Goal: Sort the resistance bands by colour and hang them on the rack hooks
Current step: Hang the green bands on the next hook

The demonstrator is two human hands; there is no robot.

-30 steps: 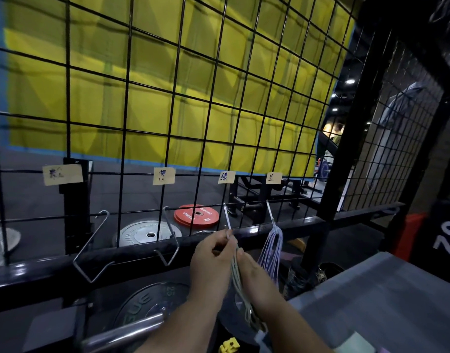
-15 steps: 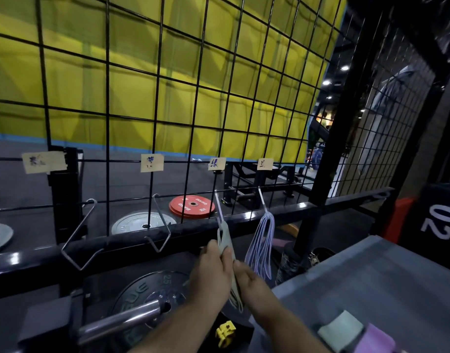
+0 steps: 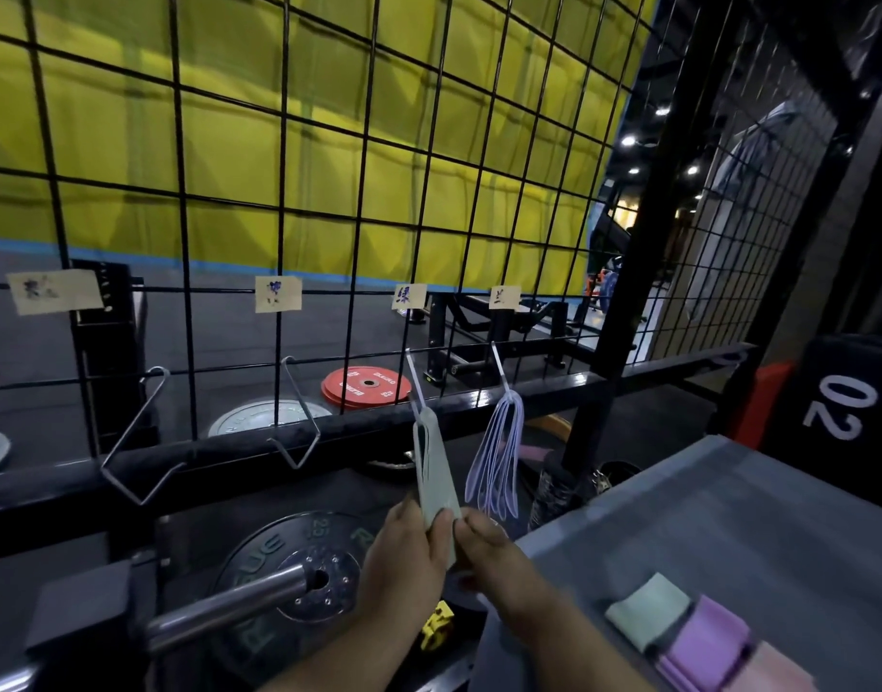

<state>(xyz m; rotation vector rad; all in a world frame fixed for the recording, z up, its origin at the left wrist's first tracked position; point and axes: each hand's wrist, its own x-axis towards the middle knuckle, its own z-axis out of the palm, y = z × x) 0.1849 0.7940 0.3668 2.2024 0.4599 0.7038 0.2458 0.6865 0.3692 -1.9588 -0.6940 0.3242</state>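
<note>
1. Done so far: a bunch of pale green bands [image 3: 431, 472] hangs from the green hook [image 3: 415, 382]. Lilac-blue bands [image 3: 496, 457] hang from the neighbouring hook, just right of the green hook.
2. Left to do, by my reckoning: the bare hooks [image 3: 299, 417] to the left of the green hook carry nothing. Folded bands [image 3: 708, 641] in green, purple and pink lie on the grey table [image 3: 728, 516], well to the right of the green hook and lower.
3. The left hand [image 3: 404, 556] sits below the green hook, its thumb and fingers pinching the lower end of the pale green bands.
4. The right hand [image 3: 493, 551], just beside it, has curled fingers closed on that same lower end, though the picture is blurred there.
5. The pale green bands run from the green hook straight down into both sets of fingers.
</note>
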